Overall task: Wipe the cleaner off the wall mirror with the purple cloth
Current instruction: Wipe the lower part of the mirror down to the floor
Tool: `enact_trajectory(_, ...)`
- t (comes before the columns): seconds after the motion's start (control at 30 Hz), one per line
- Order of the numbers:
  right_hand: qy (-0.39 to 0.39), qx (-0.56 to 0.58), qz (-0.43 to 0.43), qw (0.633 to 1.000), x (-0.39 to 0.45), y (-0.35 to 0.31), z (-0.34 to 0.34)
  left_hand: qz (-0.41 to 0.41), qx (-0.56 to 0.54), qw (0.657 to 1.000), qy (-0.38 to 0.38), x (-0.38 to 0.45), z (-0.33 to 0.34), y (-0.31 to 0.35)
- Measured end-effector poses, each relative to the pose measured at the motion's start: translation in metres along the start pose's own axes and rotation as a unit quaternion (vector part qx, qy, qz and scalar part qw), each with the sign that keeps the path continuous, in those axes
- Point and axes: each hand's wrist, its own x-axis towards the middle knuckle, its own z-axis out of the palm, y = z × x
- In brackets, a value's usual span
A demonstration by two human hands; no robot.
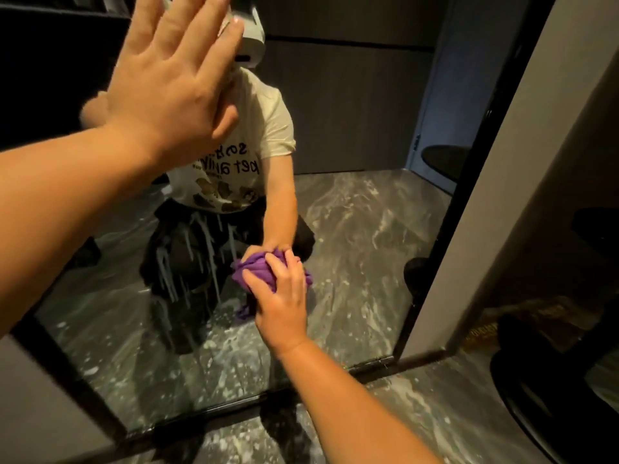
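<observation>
Low on the wall mirror (351, 229), the right hand (281, 296) curls its fingers round the bunched purple cloth (259, 267) beside white cleaner streaks (201, 249), which want overlapping strokes, while the left hand (174, 82) braces flat above, fingers together.

A grey marbled floor (435, 426) (flecked with white spatter) meets a grey wall panel (522, 209); a round black base (549, 396) stands at right.

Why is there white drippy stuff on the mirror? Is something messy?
Yes. White cleaner streaks run down the wall mirror, left of the purple cloth gripped by the right hand. White splatter also speckles the floor below. The left hand lies flat against the glass.
</observation>
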Motion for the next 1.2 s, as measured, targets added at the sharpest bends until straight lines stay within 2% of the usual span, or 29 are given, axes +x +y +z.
enact_trajectory(0.03, 0.004, -0.008, -0.008, 1.000, 0.001, 0.007, -0.002, 0.013, -0.001, 1.000, -0.012, -0.014, 0.002, -0.006)
enact_trajectory(0.07, 0.043, -0.036, 0.007, 0.998, 0.008, 0.023, -0.010, 0.024, 0.001, 0.999, -0.022, -0.027, 0.003, -0.013)
enact_trajectory(0.13, 0.130, -0.102, 0.152, 0.974, 0.021, 0.073, -0.037, 0.033, 0.011, 0.999, -0.028, -0.052, 0.001, -0.031)
enact_trajectory(0.17, 0.162, -0.131, 0.253, 0.945, 0.029, 0.104, -0.057, 0.028, 0.013, 0.999, -0.030, -0.064, 0.000, -0.040)
enact_trajectory(0.23, 0.168, -0.133, 0.401, 0.891, 0.041, 0.151, -0.093, -0.001, 0.005, 0.999, -0.040, -0.085, -0.002, -0.055)
enact_trajectory(0.3, 0.123, -0.112, 0.448, 0.879, 0.041, 0.155, -0.095, -0.040, 0.007, 0.999, -0.034, -0.104, -0.001, -0.068)
enact_trajectory(0.37, 0.114, -0.091, 0.406, 0.902, 0.043, 0.115, -0.071, -0.071, 0.019, 0.997, -0.021, -0.121, 0.007, -0.083)
enact_trajectory(0.43, 0.118, -0.071, 0.335, 0.932, 0.043, 0.057, -0.038, -0.068, 0.035, 0.997, -0.010, -0.139, 0.019, -0.098)
enact_trajectory(0.47, 0.098, -0.064, 0.279, 0.953, 0.041, 0.025, -0.021, -0.055, 0.044, 0.997, -0.006, -0.146, 0.024, -0.105)
enact_trajectory(0.53, 0.033, -0.062, 0.108, 0.992, 0.032, -0.030, 0.011, -0.027, 0.059, 0.998, -0.004, -0.152, 0.026, -0.114)
enact_trajectory(0.57, -0.003, -0.056, 0.031, 0.998, 0.028, -0.049, 0.019, -0.020, 0.066, 0.998, -0.001, -0.152, 0.023, -0.115)
enact_trajectory(0.63, -0.047, -0.019, -0.055, 0.997, 0.034, -0.057, 0.014, -0.010, 0.074, 0.997, 0.009, -0.152, 0.015, -0.115)
enact_trajectory(0.67, -0.027, -0.020, -0.061, 0.998, 0.048, -0.053, 0.003, 0.000, 0.081, 0.997, 0.011, -0.154, 0.011, -0.117)
enact_trajectory(0.77, 0.134, -0.060, -0.039, 0.988, 0.121, -0.032, -0.028, 0.037, 0.133, 0.990, 0.009, -0.161, 0.001, -0.134)
enact_trajectory(0.8, 0.162, -0.070, -0.029, 0.984, 0.144, -0.032, -0.033, 0.040, 0.143, 0.989, 0.008, -0.162, 0.000, -0.138)
enact_trajectory(0.83, 0.150, -0.060, -0.013, 0.987, 0.159, -0.040, -0.032, 0.037, 0.150, 0.988, 0.008, -0.162, 0.000, -0.140)
enact_trajectory(0.87, 0.102, -0.045, -0.023, 0.993, 0.160, -0.053, -0.023, 0.032, 0.156, 0.987, 0.010, -0.163, 0.000, -0.140)
enact_trajectory(0.93, -0.023, -0.045, -0.134, 0.990, 0.120, -0.069, 0.007, 0.029, 0.164, 0.986, 0.014, -0.163, 0.001, -0.138)
enact_trajectory(0.97, -0.105, -0.045, -0.223, 0.968, 0.083, -0.070, 0.023, 0.029, 0.163, 0.986, 0.012, -0.163, 0.001, -0.136)
enact_trajectory(1.03, -0.212, -0.079, -0.409, 0.884, 0.022, -0.055, 0.039, 0.019, 0.153, 0.988, -0.003, -0.163, -0.001, -0.136)
enact_trajectory(1.07, -0.240, -0.101, -0.446, 0.856, 0.013, -0.049, 0.038, 0.010, 0.146, 0.989, -0.013, -0.163, -0.002, -0.137)
enact_trajectory(1.1, -0.252, -0.097, -0.454, 0.849, 0.021, -0.047, 0.035, -0.001, 0.140, 0.990, -0.025, -0.165, -0.003, -0.137)
enact_trajectory(1.13, -0.228, -0.088, -0.449, 0.860, 0.039, -0.054, 0.030, -0.009, 0.135, 0.990, -0.038, -0.166, -0.004, -0.137)
enact_trajectory(1.2, -0.110, -0.053, -0.370, 0.921, 0.097, -0.081, 0.010, -0.006, 0.129, 0.990, -0.052, -0.165, -0.005, -0.136)
